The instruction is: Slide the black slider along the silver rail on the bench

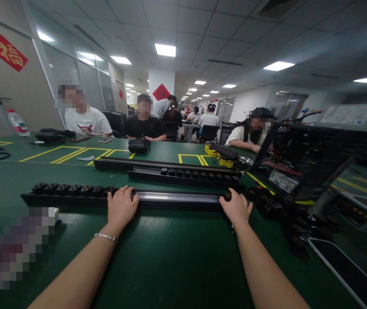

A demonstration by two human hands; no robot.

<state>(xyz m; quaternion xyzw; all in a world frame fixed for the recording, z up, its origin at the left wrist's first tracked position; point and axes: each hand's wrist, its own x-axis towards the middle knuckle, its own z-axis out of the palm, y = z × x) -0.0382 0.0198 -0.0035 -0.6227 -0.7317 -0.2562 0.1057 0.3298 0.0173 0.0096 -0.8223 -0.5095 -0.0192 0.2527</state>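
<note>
A long black rail (177,198) with round black knobs along it lies across the green table (157,253) in front of me. My left hand (121,207) rests on the rail near its middle, fingers curled over its top edge. My right hand (237,207) grips the rail further right, with one round knob (227,195) at its fingertips. Several knobs (70,189) sit in a row on the rail's left part. Both wrists wear thin bracelets.
Two more black rails (183,174) lie parallel behind. An open computer case (299,159) stands at the right, with loose black knobs (296,223) before it. A black pouch (139,145) and a yellow power strip (224,152) lie farther back. Several people sit across the table.
</note>
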